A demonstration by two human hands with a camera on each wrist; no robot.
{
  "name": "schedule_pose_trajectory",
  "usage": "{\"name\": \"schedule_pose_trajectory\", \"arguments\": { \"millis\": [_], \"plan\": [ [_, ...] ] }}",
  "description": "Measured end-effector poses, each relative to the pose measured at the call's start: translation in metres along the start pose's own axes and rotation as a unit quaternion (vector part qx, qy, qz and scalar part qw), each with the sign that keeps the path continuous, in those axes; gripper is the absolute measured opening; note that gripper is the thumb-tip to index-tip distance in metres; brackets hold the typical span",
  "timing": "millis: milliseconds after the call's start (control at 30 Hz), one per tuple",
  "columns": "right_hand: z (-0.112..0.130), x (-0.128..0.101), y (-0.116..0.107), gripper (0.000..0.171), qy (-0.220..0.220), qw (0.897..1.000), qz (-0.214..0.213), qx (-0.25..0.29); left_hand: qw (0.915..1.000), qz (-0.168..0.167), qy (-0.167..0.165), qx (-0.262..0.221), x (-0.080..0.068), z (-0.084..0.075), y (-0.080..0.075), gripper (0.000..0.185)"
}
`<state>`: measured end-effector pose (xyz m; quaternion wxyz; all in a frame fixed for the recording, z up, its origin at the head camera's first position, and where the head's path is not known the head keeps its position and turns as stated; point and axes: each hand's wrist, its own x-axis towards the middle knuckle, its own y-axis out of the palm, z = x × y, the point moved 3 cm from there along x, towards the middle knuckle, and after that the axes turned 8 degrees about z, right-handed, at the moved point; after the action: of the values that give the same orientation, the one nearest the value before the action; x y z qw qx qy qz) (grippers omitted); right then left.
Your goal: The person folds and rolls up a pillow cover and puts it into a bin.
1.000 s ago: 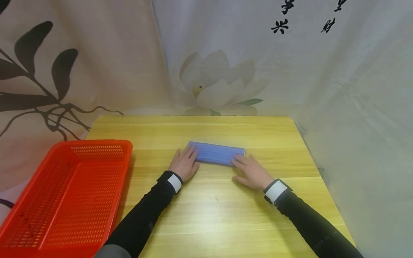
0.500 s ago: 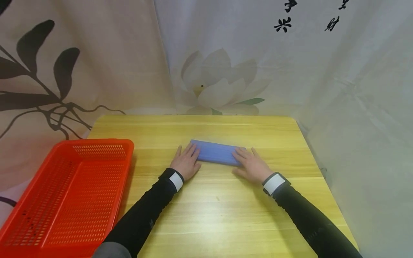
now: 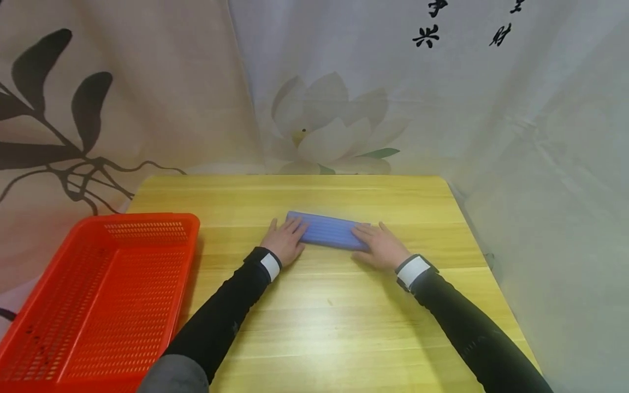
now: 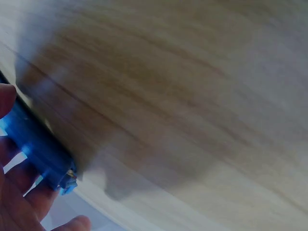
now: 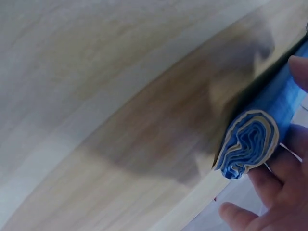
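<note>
A blue rolled-up sheet [image 3: 328, 231] with faint lengthwise lines lies slightly aslant on the wooden table. Its end [image 5: 248, 144] shows in the right wrist view as a spiral of blue layers edged in cream. My left hand [image 3: 283, 240] rests on the roll's left end, fingers extended over the top and thumb at the near side. At the other end, my right hand [image 3: 382, 246] lies with its fingers spread over the roll. Both thumbs stay apart from the fingers. In the left wrist view the roll's other end [image 4: 67, 180] is partly hidden by fingers.
A red perforated plastic basket [image 3: 189, 262] stands at the left of the yellow wooden table [image 3: 314, 327]. Behind and to the right hangs a pale printed curtain [image 3: 196, 82], close to the table's far and right edges.
My right hand has slid forward, its fingers now farther over the roll. The left fingers also reach a little farther across it. The roll stays nearly in place.
</note>
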<state>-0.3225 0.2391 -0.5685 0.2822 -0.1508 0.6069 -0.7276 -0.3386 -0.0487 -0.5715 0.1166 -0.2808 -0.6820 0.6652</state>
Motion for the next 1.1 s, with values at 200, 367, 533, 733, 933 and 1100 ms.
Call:
{"name": "schedule_pose_trajectory", "arguments": {
  "millis": [200, 367, 533, 733, 933, 1100],
  "plan": [
    [-0.006, 0.000, 0.001, 0.074, 0.011, 1.000, -0.001, -0.013, 0.9998, 0.022, -0.003, 0.003, 0.003, -0.001, -0.007, 0.060],
    [-0.004, -0.002, -0.003, 0.074, 0.022, 1.000, 0.006, -0.015, 0.9997, 0.020, -0.002, 0.014, 0.007, -0.003, -0.008, 0.059],
    [-0.003, -0.006, 0.000, 0.076, 0.029, 0.999, 0.010, -0.011, 0.9967, -0.033, 0.032, 0.068, 0.009, -0.018, -0.015, 0.054],
    [-0.003, -0.010, 0.000, 0.075, 0.031, 1.000, 0.005, 0.004, 0.9821, -0.104, 0.122, 0.099, 0.015, -0.047, -0.026, 0.043],
    [-0.002, -0.010, -0.003, 0.075, 0.028, 0.999, -0.002, 0.016, 0.9848, -0.075, 0.131, 0.087, 0.025, -0.062, -0.025, 0.048],
    [-0.002, -0.012, -0.004, 0.076, 0.023, 1.000, -0.017, 0.007, 0.9888, -0.058, 0.127, 0.054, 0.033, -0.060, -0.019, 0.050]
  ]
}}
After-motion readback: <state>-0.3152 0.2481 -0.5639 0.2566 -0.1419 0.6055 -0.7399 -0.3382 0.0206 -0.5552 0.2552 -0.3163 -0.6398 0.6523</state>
